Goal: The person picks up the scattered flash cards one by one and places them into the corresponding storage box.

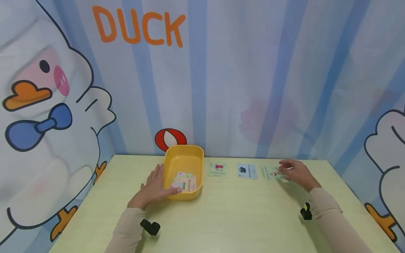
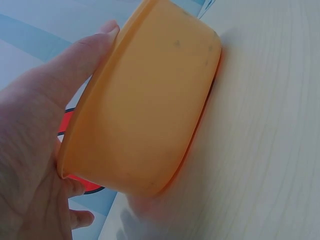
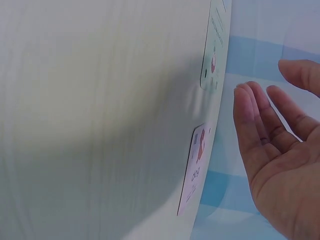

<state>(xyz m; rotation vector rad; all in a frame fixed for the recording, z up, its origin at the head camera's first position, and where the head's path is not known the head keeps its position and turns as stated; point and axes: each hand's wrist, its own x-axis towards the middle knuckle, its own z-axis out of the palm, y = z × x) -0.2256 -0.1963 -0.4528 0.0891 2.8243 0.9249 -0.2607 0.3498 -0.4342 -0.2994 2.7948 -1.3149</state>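
Observation:
My left hand grips the near left corner of a yellow plastic basket. Its thumb lies over the near rim while the fingers spread along the outer left side. Several picture cards lie heaped inside. To the basket's right, a Children's Day card, a blueberry card and a pale green card form a row. My right hand hovers by the row's right end, fingers loosely bent and thumb apart. Beside it, the right wrist view shows a pink dog card flat on the table, largely hidden in the head view.
The pale wooden table backs onto a blue striped curtain printed with ducks and the word DUCK. Small black devices sit on both wrists, over the beige sleeves.

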